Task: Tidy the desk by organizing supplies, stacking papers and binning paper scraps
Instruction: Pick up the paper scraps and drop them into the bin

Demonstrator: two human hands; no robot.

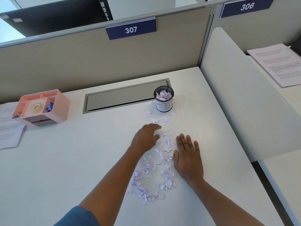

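The desk under me was a smooth white top, closed at the far edge by a beige fabric partition with a blue plate reading 307. A grey cable hatch was set flat into the desk along that far edge. On the right, a rounded white divider separated my desk from the next one, where a stack of printed sheets lay.

Near the far left corner stood a pink plastic organizer with several compartments; one held a roll of clear tape. It rested partly on printed papers at the left edge.

Just beside the right end of the hatch stood a small black mesh cup, round, with a white hand-lettered label, and it was filled with pale torn pieces. The paper scraps, small and irregular, lay in a loose trail from the cup toward the near edge.

My left hand was on the left of the scraps, fingers spread loosely and curved, holding nothing. My right hand lay flat on the right of them, palm down, fingers straight and apart, also holding nothing. Nothing stood between my hands and the cup except scattered scraps.
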